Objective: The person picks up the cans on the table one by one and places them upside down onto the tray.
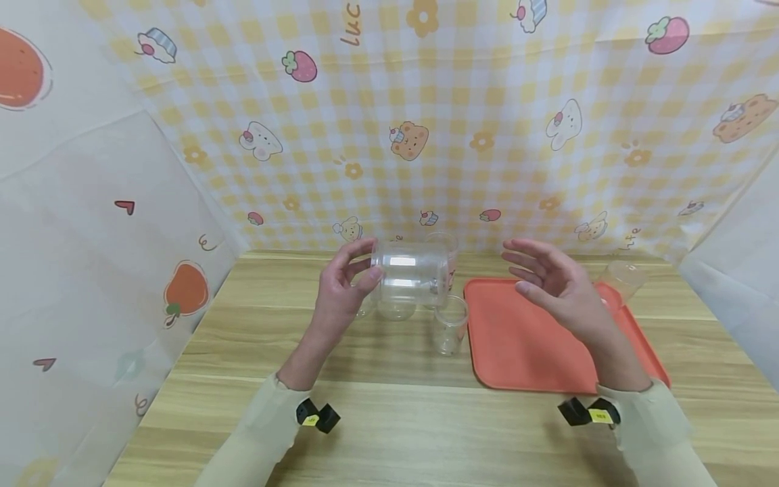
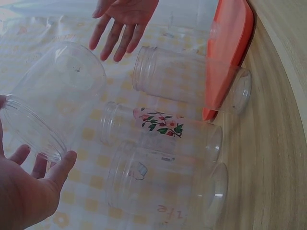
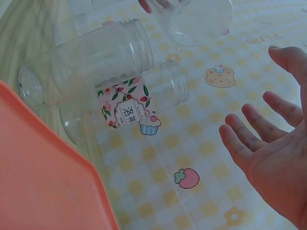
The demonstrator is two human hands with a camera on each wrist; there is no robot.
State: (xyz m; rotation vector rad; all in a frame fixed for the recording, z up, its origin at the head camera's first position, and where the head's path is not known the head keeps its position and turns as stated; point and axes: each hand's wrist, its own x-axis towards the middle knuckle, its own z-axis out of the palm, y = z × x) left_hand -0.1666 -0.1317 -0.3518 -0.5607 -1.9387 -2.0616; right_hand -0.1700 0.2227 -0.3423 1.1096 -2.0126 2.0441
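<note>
My left hand (image 1: 339,291) holds a large clear plastic jar (image 1: 410,274) on its side in the air, fingers and thumb around the threaded mouth end. The jar's base points right, as the left wrist view shows the jar (image 2: 60,91) too. My right hand (image 1: 560,287) hovers above the orange tray (image 1: 517,358), fingers spread and palm facing the jar, touching nothing. Beneath and behind the held jar stand several clear jars, among them a front jar (image 1: 449,335) beside the tray and one with a flowered label (image 3: 125,103). The held jar partly hides them in the head view.
Another clear jar (image 1: 625,279) stands at the tray's far right corner, partly hidden by my right hand. A wood-grain table (image 1: 389,426) lies underneath. A yellow checked cloth (image 1: 450,182) hangs along the back, and a white printed sheet (image 1: 109,270) at the left.
</note>
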